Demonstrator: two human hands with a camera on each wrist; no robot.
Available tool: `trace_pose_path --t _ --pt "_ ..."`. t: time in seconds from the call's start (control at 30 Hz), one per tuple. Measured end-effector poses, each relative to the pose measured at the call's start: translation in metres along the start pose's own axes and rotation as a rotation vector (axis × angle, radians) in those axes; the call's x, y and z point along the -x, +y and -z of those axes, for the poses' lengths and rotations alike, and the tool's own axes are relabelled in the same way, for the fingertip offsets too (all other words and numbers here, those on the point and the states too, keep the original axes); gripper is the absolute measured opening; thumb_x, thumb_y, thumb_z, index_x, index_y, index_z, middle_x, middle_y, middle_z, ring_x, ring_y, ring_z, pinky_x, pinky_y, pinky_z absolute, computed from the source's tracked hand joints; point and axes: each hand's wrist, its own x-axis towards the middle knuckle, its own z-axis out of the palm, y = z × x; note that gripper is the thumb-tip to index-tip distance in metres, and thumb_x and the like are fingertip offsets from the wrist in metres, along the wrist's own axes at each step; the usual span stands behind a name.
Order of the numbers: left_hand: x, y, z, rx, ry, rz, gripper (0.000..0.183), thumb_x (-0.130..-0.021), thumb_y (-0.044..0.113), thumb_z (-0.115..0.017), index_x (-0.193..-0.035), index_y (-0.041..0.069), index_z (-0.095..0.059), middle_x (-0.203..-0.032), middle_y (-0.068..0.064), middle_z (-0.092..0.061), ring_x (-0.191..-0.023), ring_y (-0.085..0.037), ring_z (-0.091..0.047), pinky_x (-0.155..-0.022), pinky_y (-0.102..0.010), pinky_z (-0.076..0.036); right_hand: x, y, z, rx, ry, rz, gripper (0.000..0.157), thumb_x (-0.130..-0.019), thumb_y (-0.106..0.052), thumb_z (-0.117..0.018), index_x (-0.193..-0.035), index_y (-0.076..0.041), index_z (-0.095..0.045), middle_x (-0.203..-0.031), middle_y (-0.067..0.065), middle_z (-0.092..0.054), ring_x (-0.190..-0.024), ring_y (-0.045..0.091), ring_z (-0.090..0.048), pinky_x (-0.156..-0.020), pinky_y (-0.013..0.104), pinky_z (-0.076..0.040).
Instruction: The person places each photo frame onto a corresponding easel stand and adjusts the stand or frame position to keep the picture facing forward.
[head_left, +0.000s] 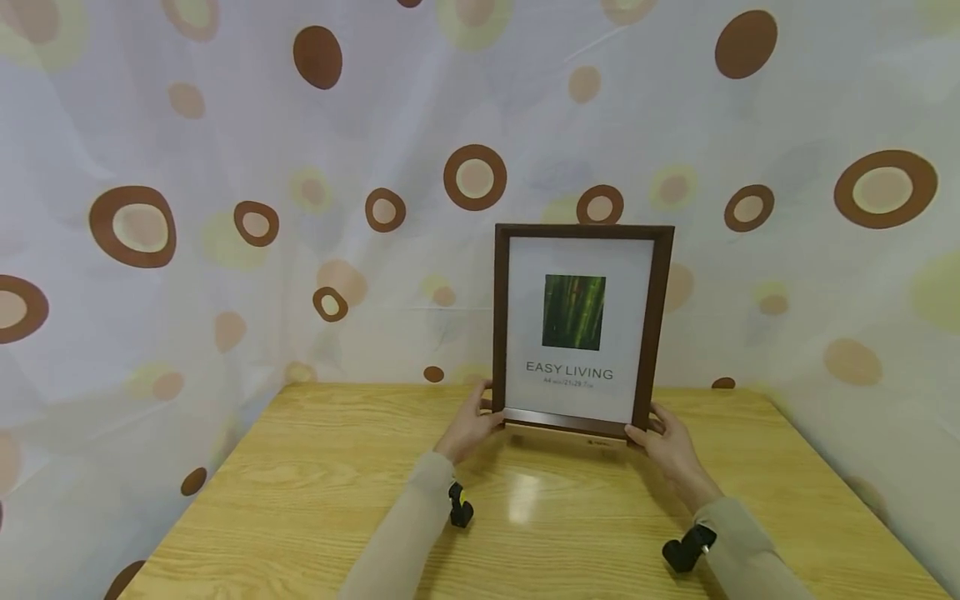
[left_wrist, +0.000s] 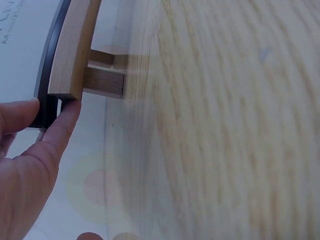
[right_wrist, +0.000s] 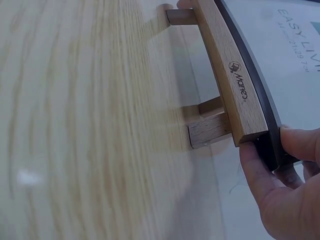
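A dark brown picture frame [head_left: 652, 333] stands upright, leaning slightly back, with a green bamboo picture and the words "EASY LIVING" on its white sheet. Under its lower edge is a light wooden easel [right_wrist: 237, 75] with a front bar marked "Maries"; its short legs meet the tabletop. My left hand [head_left: 470, 423] grips the frame's lower left corner, thumb in front. At the opposite lower corner, my right hand [head_left: 670, 452] holds the frame with its thumb on the front. In both wrist views a finger touches the end of the easel's bar. The frame hides the easel's back.
The light wood-grain table [head_left: 322, 483] runs back to a white curtain [head_left: 405, 108] patterned with brown and yellow circles. The curtain also closes in both sides. Each wrist bears a small black camera, such as the right one [head_left: 686, 550].
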Motion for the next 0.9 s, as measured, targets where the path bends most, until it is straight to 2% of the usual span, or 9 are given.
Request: trace_pose_path --t 0.1,0.27,0.47,0.6,0.8,0.9 --pt "0.001 -0.001 0.001 0.0 0.0 -0.008 0.05 -0.089 -0.003 -0.052 -0.131 0.017 -0.036 -0.113 -0.017 -0.047 -0.098 -0.025 -0.054 -0.081 -0.037 -0.05 -0.002 -0.001 -0.001 -0.042 -0.007 0.004 0.071 -0.091 -0.017 -0.055 -0.145 -0.004 -0.011 -0.141 0.026 -0.025 -0.126 0.039 -0.029 -0.097 0.048 -0.036" --pt "0.002 -0.001 0.003 0.036 0.004 -0.006 0.047 -0.086 -0.006 -0.054 -0.128 0.011 -0.039 -0.109 -0.019 -0.048 -0.093 -0.027 -0.056 -0.08 -0.039 -0.05 -0.002 -0.002 -0.003 -0.091 -0.011 0.02 0.066 -0.091 -0.011 -0.056 -0.144 -0.004 -0.017 -0.135 0.027 -0.032 -0.114 0.034 -0.045 -0.084 0.033 -0.049" --pt "0.005 0.001 0.007 -0.016 0.006 0.02 0.039 -0.087 -0.001 -0.055 -0.123 0.009 -0.043 -0.11 -0.017 -0.049 -0.094 -0.027 -0.054 -0.081 -0.041 -0.05 -0.006 -0.002 -0.005 -0.114 -0.026 0.048 0.063 -0.091 -0.006 -0.054 -0.143 -0.001 -0.018 -0.13 0.03 -0.037 -0.104 0.028 -0.054 -0.082 0.033 -0.049" --pt "0.007 0.002 0.012 -0.043 0.003 0.026 0.036 -0.087 0.001 -0.056 -0.12 0.01 -0.044 -0.11 -0.016 -0.048 -0.094 -0.025 -0.054 -0.08 -0.038 -0.05 -0.01 -0.004 -0.009 -0.125 -0.035 0.05 0.062 -0.09 -0.005 -0.055 -0.142 -0.001 -0.022 -0.129 0.029 -0.038 -0.103 0.028 -0.054 -0.082 0.034 -0.05" --pt "0.011 0.0 0.022 -0.002 -0.011 0.028 0.036 -0.086 -0.004 -0.056 -0.119 0.005 -0.045 -0.11 -0.017 -0.047 -0.091 -0.024 -0.056 -0.078 -0.033 -0.051 -0.013 -0.006 -0.016 -0.124 -0.057 0.043 0.066 -0.09 -0.006 -0.055 -0.143 -0.001 -0.016 -0.135 0.029 -0.031 -0.115 0.039 -0.043 -0.083 0.035 -0.049" --pt "0.014 -0.001 0.026 0.008 -0.02 0.016 0.037 -0.085 -0.004 -0.055 -0.12 0.003 -0.045 -0.111 -0.018 -0.046 -0.093 -0.024 -0.055 -0.078 -0.032 -0.051 -0.013 -0.004 -0.019 -0.132 -0.054 0.054 0.065 -0.09 -0.006 -0.055 -0.143 0.0 -0.018 -0.134 0.03 -0.032 -0.114 0.039 -0.044 -0.083 0.035 -0.049"
